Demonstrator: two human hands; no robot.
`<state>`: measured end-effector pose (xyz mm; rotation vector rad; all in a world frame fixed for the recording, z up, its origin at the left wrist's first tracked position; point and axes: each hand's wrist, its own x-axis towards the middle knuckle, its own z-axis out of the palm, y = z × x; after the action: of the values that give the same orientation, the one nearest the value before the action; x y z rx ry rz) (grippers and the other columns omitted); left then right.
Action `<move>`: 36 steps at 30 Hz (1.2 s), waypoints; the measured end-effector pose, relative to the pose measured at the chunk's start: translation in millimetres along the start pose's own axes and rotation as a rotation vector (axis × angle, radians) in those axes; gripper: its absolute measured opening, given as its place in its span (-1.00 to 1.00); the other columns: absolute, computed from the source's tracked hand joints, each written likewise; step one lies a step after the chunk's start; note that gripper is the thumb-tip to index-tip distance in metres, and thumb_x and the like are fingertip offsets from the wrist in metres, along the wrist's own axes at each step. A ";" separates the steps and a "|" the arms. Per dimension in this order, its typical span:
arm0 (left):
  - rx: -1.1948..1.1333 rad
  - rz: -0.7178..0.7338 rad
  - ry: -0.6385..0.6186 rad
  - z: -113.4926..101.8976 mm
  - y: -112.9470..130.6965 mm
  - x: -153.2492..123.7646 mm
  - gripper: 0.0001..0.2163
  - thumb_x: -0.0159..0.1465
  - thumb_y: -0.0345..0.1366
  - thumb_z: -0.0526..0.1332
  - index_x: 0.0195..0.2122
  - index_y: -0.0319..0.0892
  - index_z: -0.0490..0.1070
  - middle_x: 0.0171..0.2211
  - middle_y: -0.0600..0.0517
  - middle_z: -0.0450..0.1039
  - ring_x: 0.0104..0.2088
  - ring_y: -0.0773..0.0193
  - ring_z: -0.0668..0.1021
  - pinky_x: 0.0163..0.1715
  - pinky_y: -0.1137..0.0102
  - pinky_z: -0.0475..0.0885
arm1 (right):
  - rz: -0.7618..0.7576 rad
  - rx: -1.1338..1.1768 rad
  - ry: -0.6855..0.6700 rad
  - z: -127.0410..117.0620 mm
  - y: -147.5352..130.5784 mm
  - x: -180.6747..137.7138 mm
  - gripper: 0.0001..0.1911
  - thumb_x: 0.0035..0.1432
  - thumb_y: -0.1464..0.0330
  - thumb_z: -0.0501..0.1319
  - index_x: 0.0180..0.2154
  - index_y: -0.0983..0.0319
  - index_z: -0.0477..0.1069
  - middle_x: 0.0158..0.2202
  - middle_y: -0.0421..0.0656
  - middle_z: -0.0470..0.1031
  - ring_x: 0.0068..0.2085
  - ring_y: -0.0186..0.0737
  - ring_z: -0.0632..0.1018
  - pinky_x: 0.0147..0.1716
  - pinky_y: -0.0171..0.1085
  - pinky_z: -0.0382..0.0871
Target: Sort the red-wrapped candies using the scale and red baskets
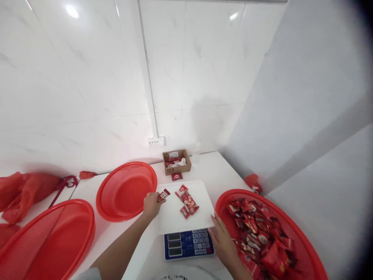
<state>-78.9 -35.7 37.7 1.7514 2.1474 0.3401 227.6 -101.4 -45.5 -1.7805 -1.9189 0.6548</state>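
Overhead, a head-worn camera looks down past a glossy white tiled wall onto a white table in the lower half of the frame. At lower left lies a big round red mesh basket with nothing in it, and a second, smaller red mesh basket, also bare inside, sits left of centre. At lower right a third red basket is heaped with small red foil packets. Crumpled red plastic bags lie at the far left edge. Bottom centre stands a digital scale with a white weighing tray and a blue keypad panel; its displays are too small to read. A little cluster of red packets rests on the tray, so only a few have left the heap and neither bare basket has received any. Behind the scale, near the wall, is a small open brown cardboard box, with one loose red packet just in front of it. The left hand is closed in a pinch on a single red-and-white packet at the tray's left edge. The right hand lies flat, fingers stretched out and holding nothing, between the keypad and the full basket, touching the scale's right side.
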 end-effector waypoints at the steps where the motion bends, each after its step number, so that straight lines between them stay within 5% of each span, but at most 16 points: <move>1: -0.026 -0.027 0.015 -5.8 -8.4 2.8 -0.87 0.14 -0.22 0.17 -0.37 -0.17 0.38 -0.36 0.02 0.47 -0.24 0.18 0.47 -0.31 0.40 0.28 | -0.005 0.006 0.006 1.6 1.7 0.3 -0.43 0.17 0.17 -0.10 0.13 0.33 0.18 0.21 -0.04 0.12 0.23 -0.14 0.12 0.20 -0.11 0.03; 6: -0.103 -0.163 0.115 -37.3 -53.1 15.8 -0.81 0.22 -0.20 0.04 -0.25 -0.18 0.32 -0.36 0.00 0.47 -0.38 0.22 0.51 -0.45 0.42 0.34 | -0.027 0.030 0.019 6.9 8.8 1.4 -0.43 0.15 0.14 -0.09 0.12 0.29 0.19 0.21 -0.06 0.13 0.23 -0.14 0.12 0.20 -0.11 0.04; 10: -0.070 -0.186 0.231 -46.6 -65.7 24.1 -0.61 0.20 -0.15 0.05 0.00 -0.25 0.19 -0.10 -0.19 0.38 -0.10 -0.01 0.44 -0.26 0.23 0.37 | -0.029 0.038 0.037 9.0 11.6 1.9 -0.45 0.15 0.15 -0.08 0.11 0.27 0.21 0.21 -0.08 0.13 0.23 -0.13 0.14 0.19 -0.10 0.05; 13: -0.045 -0.079 0.271 -32.2 -49.0 29.5 -0.50 0.21 -0.16 0.03 0.14 -0.27 0.04 0.13 -0.25 0.14 0.16 -0.08 0.18 0.00 0.09 0.22 | -0.024 0.030 0.043 9.2 11.1 2.0 -0.45 0.15 0.17 -0.05 0.11 0.29 0.22 0.22 -0.07 0.12 0.22 -0.12 0.14 0.19 -0.09 0.06; 16: -0.049 0.090 0.202 -1.5 -13.8 27.7 -0.48 0.20 -0.15 0.07 0.16 -0.21 0.05 0.20 -0.18 0.07 0.22 0.03 0.09 0.12 0.14 0.11 | -0.011 0.023 0.027 7.7 8.4 1.8 -0.45 0.15 0.18 -0.05 0.12 0.30 0.21 0.22 -0.06 0.12 0.23 -0.11 0.13 0.18 -0.08 0.07; 19: -0.040 0.344 -0.008 32.4 27.1 17.5 -0.39 0.15 -0.03 0.10 0.20 -0.11 0.02 0.25 -0.11 -0.03 0.23 0.09 0.10 0.15 0.20 0.07 | -0.006 0.010 0.015 5.1 5.1 1.7 -0.45 0.16 0.18 -0.05 0.13 0.30 0.19 0.22 -0.07 0.11 0.23 -0.12 0.14 0.18 -0.09 0.07; 24: 0.149 0.552 -0.327 68.5 72.5 8.0 -0.06 -0.13 0.28 0.14 0.24 0.04 -0.13 0.31 -0.14 -0.36 0.25 -0.22 -0.26 0.11 -0.15 -0.24 | -0.011 -0.028 -0.015 -0.3 -0.4 1.4 -0.46 0.16 0.20 -0.04 0.13 0.31 0.19 0.23 -0.05 0.08 0.24 -0.12 0.11 0.19 -0.09 0.04; 27: 0.202 0.560 -0.287 76.5 79.5 12.7 -0.10 -0.11 0.29 0.11 0.23 0.01 -0.05 0.30 -0.19 -0.29 0.25 -0.25 -0.21 0.09 -0.17 -0.25 | -0.006 -0.030 -0.031 -3.8 -3.9 0.7 -0.45 0.17 0.20 -0.05 0.14 0.32 0.17 0.24 -0.05 0.07 0.24 -0.13 0.10 0.20 -0.11 0.02; 31: 0.227 0.572 -0.141 75.0 78.6 17.3 -0.32 0.06 0.17 0.08 0.16 -0.05 0.11 0.23 -0.18 0.00 0.20 -0.13 0.06 0.07 -0.05 -0.03 | 0.011 -0.019 -0.031 -7.3 -8.0 -0.5 -0.46 0.17 0.21 -0.05 0.14 0.30 0.18 0.24 -0.07 0.08 0.24 -0.16 0.11 0.20 -0.13 0.04; 36: 0.229 0.527 -0.118 66.7 77.1 18.2 -0.47 0.12 0.05 0.12 0.08 -0.07 0.18 0.09 -0.15 0.18 0.06 -0.04 0.25 -0.02 0.10 0.16 | 0.021 -0.019 -0.039 -9.4 -10.4 -0.4 -0.48 0.18 0.23 -0.04 0.14 0.29 0.18 0.24 -0.08 0.06 0.23 -0.16 0.12 0.20 -0.14 0.03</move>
<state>14.3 -4.1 5.5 2.3950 1.6698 0.1136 225.1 -102.0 -31.7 -1.8139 -1.9406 0.6860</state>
